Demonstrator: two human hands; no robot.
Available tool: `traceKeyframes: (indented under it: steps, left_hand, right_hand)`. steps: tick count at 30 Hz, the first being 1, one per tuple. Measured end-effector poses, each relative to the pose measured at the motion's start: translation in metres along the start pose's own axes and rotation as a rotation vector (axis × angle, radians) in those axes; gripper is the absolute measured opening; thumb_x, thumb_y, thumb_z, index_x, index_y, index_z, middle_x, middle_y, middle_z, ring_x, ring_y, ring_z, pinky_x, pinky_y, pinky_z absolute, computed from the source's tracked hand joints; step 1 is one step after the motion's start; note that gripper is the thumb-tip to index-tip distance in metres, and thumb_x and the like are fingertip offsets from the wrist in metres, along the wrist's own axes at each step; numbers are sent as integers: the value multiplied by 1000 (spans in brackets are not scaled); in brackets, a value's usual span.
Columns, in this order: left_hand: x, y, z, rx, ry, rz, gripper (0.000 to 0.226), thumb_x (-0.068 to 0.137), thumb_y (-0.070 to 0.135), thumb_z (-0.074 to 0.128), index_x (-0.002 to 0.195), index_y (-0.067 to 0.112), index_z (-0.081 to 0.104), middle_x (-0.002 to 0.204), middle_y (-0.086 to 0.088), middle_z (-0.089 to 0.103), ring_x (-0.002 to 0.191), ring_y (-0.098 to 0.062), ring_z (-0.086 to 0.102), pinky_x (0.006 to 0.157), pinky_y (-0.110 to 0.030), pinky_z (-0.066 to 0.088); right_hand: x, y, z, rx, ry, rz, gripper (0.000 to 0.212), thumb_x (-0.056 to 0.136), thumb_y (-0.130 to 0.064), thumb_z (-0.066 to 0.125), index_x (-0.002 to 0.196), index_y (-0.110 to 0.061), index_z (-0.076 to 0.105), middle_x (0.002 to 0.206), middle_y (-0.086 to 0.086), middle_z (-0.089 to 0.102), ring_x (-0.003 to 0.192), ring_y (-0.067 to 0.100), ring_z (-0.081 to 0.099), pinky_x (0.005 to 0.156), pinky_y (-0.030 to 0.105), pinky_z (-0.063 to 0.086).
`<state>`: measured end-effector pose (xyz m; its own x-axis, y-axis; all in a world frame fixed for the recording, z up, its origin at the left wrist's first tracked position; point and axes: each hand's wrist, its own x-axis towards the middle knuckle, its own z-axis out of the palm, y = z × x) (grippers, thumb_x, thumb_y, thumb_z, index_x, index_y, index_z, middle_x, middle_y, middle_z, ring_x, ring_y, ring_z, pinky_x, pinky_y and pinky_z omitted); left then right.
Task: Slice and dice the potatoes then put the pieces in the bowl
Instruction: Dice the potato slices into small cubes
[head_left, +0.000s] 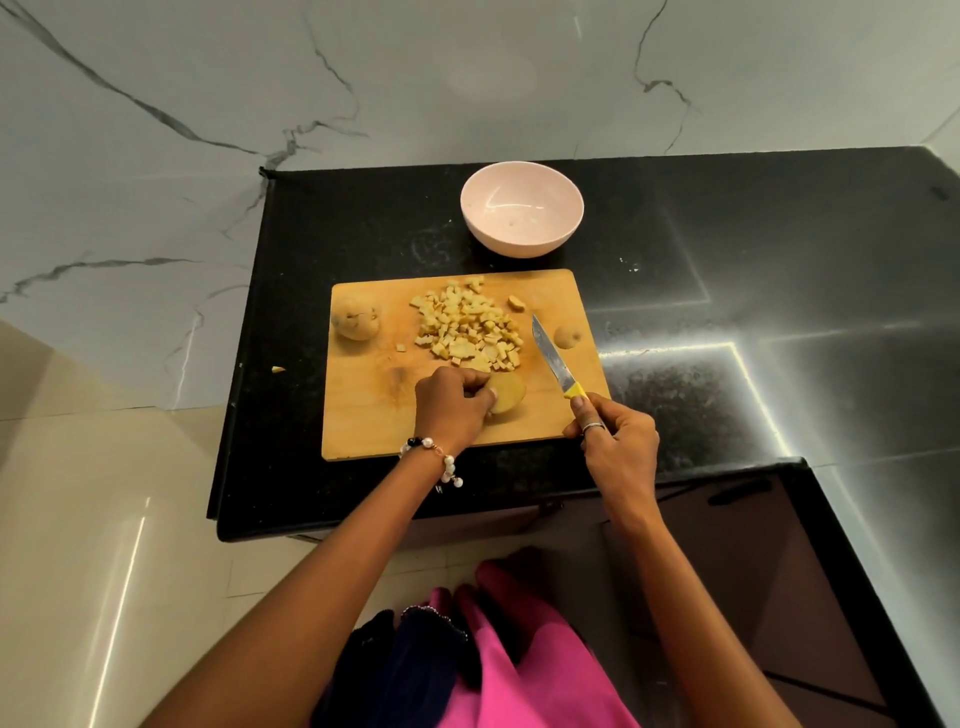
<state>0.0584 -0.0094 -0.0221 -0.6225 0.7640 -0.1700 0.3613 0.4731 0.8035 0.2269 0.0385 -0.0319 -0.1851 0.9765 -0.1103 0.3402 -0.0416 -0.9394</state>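
A wooden cutting board (363, 415) lies on the black counter. A pile of diced potato (467, 325) covers its far middle. My left hand (451, 409) grips a cut potato piece (508, 394) near the board's front. My right hand (615, 434) holds a yellow-handled knife (553, 358), its blade pointing away and lifted to the right of the pile. A whole potato (356, 318) sits at the board's far left corner, and a small potato end (568, 336) lies at the right edge. The pale pink bowl (522, 215) stands behind the board with nothing in it.
A stray potato bit (278, 369) lies on the counter left of the board. The counter's left edge (239, 364) drops to a tiled floor. A marble wall rises behind the bowl. My pink clothing (509, 665) shows below the counter's front edge.
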Motion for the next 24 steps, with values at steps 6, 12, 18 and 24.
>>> traceKeyframes:
  steps: [6, 12, 18, 24]
  left_hand:
    - [11, 14, 4, 123, -55, 42, 18, 82, 14, 70, 98, 8, 74, 93, -8, 73, 89, -19, 66, 76, -23, 49]
    - [1, 15, 16, -100, 34, -187, 20, 81, 12, 72, 100, 11, 65, 80, -4, 68, 60, -15, 69, 68, -32, 58]
    - [-16, 8, 12, 312, 38, 6, 35, 83, 29, 69, 116, 20, 63, 102, -4, 66, 93, -26, 64, 78, -38, 54]
    - [9, 1, 2, 509, -276, 401, 55, 83, 21, 69, 135, 19, 51, 128, -2, 47, 119, -21, 44, 94, -27, 41]
  right_hand:
    - [-9, 8, -6, 38, 32, -6, 28, 93, -30, 59, 69, -18, 69, 59, 6, 62, 47, 17, 38, 48, 35, 33]
    - [-17, 12, -10, 38, 87, 3, 32, 92, -31, 59, 64, -18, 68, 59, 10, 61, 46, 16, 38, 47, 35, 33]
    - [-23, 12, -10, 21, 80, 0, 19, 93, -28, 59, 79, -25, 71, 61, 4, 63, 49, 17, 47, 47, 43, 43]
    - [-28, 9, -6, -66, 73, -65, 16, 94, -24, 58, 99, -17, 71, 62, 1, 62, 48, 14, 53, 47, 40, 50]
